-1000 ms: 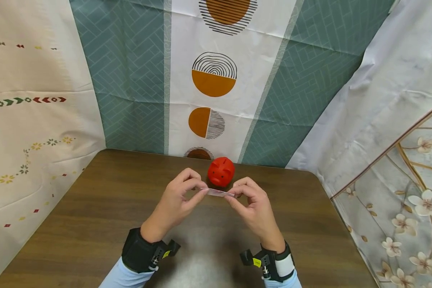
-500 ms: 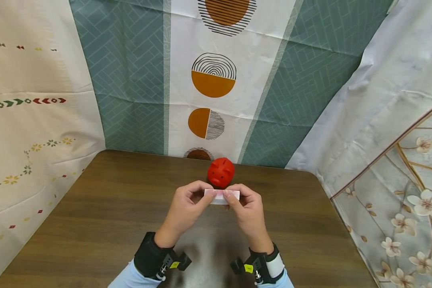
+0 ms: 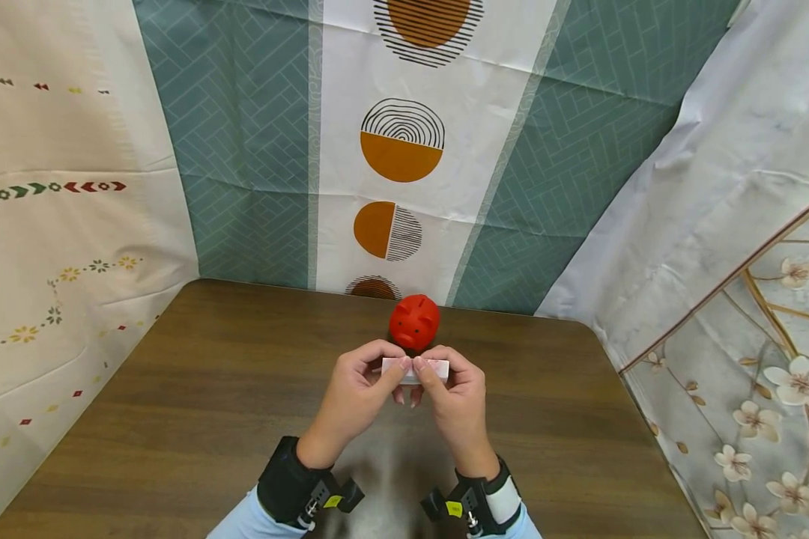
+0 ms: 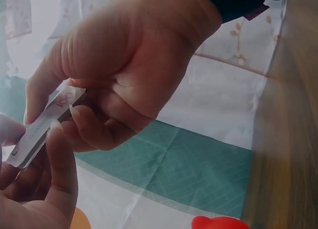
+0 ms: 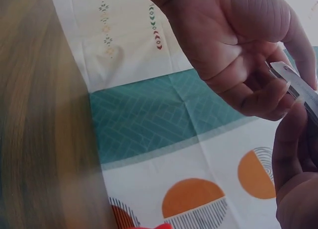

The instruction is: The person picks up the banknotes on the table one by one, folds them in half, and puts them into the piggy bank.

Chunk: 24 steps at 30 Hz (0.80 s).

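A small folded banknote (image 3: 440, 367), pale with pink print, is held up between both hands over the table. The left hand (image 3: 356, 385) pinches its left part, thumb on the near face and fingers behind. On its other half the right hand (image 3: 460, 393) does the same, and the two thumb tips nearly meet at the middle. In the left wrist view the banknote (image 4: 47, 118) shows a printed 100 and layered edges. Its end (image 5: 290, 79) also appears in the right wrist view. Just beyond the hands stands a red piggy bank (image 3: 414, 320) with a slot on top.
The brown wooden table (image 3: 243, 352) extends to both sides of the hands. A teal and white patterned cloth (image 3: 256, 150) hangs behind its far edge. Cream cloth (image 3: 74, 224) hangs at the left, and floral white cloth (image 3: 748, 359) at the right.
The hands have come closer together, and the banknote has turned from edge-on to showing its flat face. In the last half second the thumbs have closed toward its middle. The piggy bank stays put.
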Motion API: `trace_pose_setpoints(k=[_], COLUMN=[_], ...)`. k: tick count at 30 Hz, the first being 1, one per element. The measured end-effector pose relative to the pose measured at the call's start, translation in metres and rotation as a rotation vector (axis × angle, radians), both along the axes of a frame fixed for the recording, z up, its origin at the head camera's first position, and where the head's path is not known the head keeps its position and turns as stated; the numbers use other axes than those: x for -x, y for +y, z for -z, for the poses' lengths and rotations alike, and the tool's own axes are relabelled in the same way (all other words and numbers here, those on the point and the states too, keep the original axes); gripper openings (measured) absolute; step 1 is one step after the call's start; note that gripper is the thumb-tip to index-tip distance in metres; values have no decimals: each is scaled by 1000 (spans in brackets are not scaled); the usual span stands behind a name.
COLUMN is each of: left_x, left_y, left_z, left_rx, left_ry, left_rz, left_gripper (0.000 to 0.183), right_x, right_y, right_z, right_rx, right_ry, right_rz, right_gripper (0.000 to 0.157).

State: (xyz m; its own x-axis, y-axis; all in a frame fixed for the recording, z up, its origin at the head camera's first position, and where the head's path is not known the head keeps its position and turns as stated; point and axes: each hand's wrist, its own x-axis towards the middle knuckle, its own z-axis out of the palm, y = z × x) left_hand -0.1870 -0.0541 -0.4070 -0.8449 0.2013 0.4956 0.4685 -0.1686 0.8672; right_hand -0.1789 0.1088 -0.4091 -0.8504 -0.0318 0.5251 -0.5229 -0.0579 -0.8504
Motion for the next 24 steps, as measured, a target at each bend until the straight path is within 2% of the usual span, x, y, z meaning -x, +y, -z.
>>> trace_pose_setpoints(k=[6,11,17,24], left_x=[-1,0,0,0], left_y=[1,-1,-1,1], left_z=[0,1,1,2], left_rx=[45,62,17,10], left_ry=[34,78,66,64], left_rz=[-24,-43,-42,-46], left_gripper=[3,6,6,7], right_x=[-2,-1,1,2], right_y=[-2,-3,1,4], right_z=[-2,-1,1,0], right_rx=[-28,-44,-28,-7], right_ry=[-25,20,84,105], right_rz=[30,42,30,36], right_gripper=[4,5,6,7])
